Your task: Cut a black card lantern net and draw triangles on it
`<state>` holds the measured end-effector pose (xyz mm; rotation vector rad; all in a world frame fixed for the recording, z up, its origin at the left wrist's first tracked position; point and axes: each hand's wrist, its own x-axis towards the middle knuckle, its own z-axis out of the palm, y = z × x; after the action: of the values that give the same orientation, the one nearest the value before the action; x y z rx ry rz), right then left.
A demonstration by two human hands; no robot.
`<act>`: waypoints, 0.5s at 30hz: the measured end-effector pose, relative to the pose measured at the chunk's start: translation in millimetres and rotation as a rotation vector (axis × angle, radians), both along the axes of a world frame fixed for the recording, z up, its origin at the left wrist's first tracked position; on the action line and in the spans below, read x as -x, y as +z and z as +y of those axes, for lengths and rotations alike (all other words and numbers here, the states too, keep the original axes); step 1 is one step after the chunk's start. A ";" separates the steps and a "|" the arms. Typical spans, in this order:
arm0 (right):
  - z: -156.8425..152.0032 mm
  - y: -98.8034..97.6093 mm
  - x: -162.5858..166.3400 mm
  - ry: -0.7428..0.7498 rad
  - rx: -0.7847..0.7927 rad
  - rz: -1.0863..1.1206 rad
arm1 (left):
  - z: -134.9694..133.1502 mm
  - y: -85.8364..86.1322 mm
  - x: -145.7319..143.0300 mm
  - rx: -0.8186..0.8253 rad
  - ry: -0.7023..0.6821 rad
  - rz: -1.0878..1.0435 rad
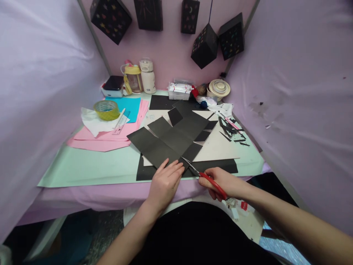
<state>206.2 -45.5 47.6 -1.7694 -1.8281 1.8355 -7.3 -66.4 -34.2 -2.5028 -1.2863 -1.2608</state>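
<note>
A black paper sheet (pixel 179 134) with fold lines and cut flaps lies at a slant near the table's front edge. My left hand (pixel 167 180) rests flat on its near corner, fingers stretched out. Red-handled scissors (pixel 211 183) are gripped in my right hand (pixel 220 180), just right of the left one. Their blades point up and left, meeting the paper's near edge beside my left fingertips. Under the sheet are a white board (pixel 220 147) and another black sheet (pixel 220 165).
On the left, pink paper (pixel 91 141) and blue paper (pixel 132 106) lie under a tape roll (pixel 107 110) and a ruler (pixel 120 123). Black scraps (pixel 230 129) litter the right. Bottles (pixel 148 77) and a box of pens (pixel 179 91) stand behind. Black boxes (pixel 205 46) hang above.
</note>
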 end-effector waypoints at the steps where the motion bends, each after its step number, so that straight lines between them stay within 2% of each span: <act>1: 1.1 0.3 0.2 0.000 -0.003 -0.026 | 0.2 -0.1 0.2 0.000 -0.002 -0.004; 7: 5.6 0.4 0.0 0.006 -0.001 -0.092 | 0.7 -1.1 0.3 -0.001 -0.003 -0.011; 15: 2.0 -0.7 1.7 0.045 -0.015 0.002 | 0.7 -3.7 0.5 -0.001 -0.001 -0.027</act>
<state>204.5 -43.5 46.9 -1.7347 -1.8910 1.8324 -7.8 -65.7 -37.9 -2.4945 -1.2907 -1.2995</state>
